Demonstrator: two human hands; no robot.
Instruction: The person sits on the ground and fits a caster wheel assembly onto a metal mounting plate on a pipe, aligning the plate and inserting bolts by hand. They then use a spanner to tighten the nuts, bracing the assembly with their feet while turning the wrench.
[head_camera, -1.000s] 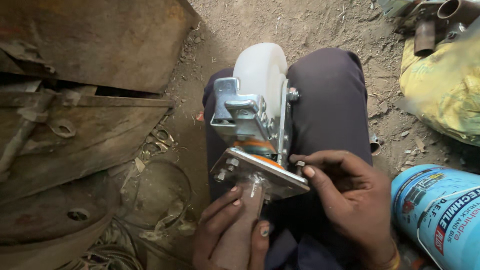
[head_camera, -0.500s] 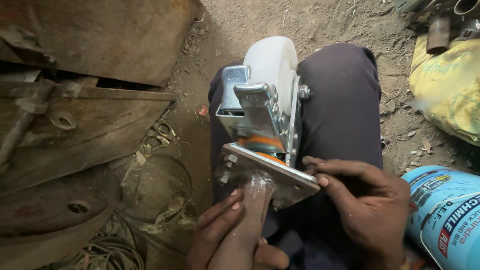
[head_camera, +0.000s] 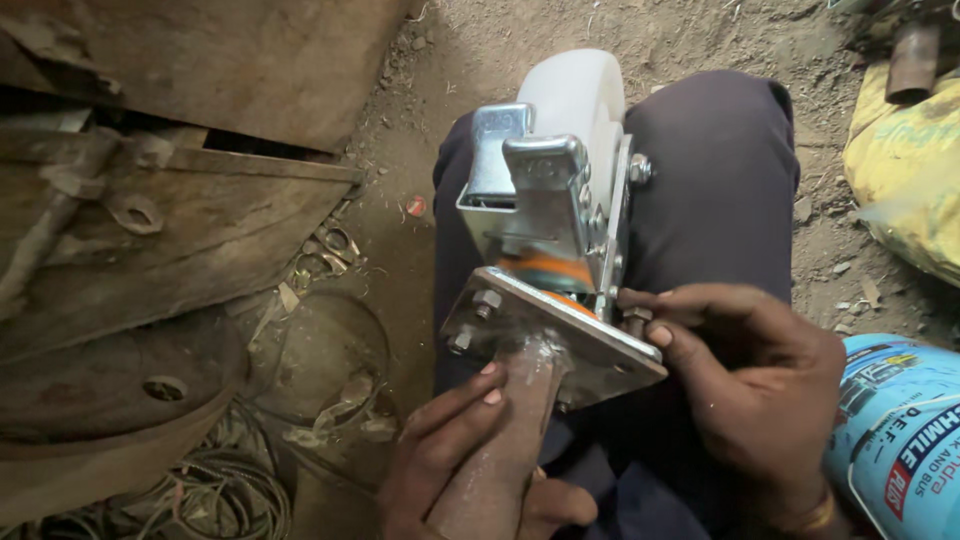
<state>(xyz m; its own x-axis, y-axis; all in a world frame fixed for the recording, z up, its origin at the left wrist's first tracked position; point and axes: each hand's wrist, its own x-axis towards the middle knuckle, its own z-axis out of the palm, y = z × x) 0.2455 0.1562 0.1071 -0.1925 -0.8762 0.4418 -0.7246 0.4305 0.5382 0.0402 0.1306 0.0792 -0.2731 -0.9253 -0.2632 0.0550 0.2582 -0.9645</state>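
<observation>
Caster (head_camera: 560, 190) nearer now, apparently; dirt ground (head_camera: 640, 30).

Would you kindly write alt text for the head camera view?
A white caster wheel on a steel mounting plate rests across a person's lap. The left hand grips the rusty bar under the plate; the right hand pinches a nut at its edge, over dirt ground.

Caster wheel (head_camera: 575, 110) now tipped more upright and further up the lap, right hand (head_camera: 760, 400) shifted along the plate (head_camera: 590, 345) edge, left hand (head_camera: 450, 450) slid higher on the rusty bar (head_camera: 500, 460).
</observation>
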